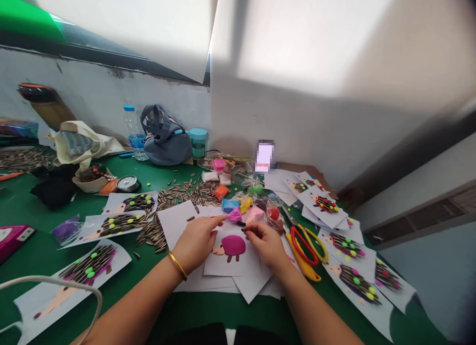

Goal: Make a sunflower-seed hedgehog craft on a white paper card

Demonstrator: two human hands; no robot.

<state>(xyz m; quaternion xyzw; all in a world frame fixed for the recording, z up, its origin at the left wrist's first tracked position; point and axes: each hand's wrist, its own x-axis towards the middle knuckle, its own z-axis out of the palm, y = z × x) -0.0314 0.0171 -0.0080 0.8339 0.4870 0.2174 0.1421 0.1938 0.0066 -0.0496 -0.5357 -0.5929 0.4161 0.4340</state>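
Observation:
A sheet with a hedgehog figure (233, 245), its body filled in magenta and its feet brown, lies in front of me on other white sheets. My left hand (197, 241) rests over the sheet's left edge, index finger stretched out and thumb apart, with nothing visible in it. At the sheet's upper right, my right hand (265, 242) pinches a small dark piece (244, 229), too small to name. Another small dark bit (241, 224) sits just beyond those fingertips. Magenta clay (234, 215) and pale pink clay (255, 214) lie just beyond my hands.
Sunflower seeds (182, 194) are heaped behind the sheets. Scissors with red handles (303, 246) and a yellow-handled tool (312, 273) lie at right. Finished-looking hedgehog pictures (357, 280) spread on both sides. A phone (265, 156) leans on the wall; a white cable (97, 295) arches at left.

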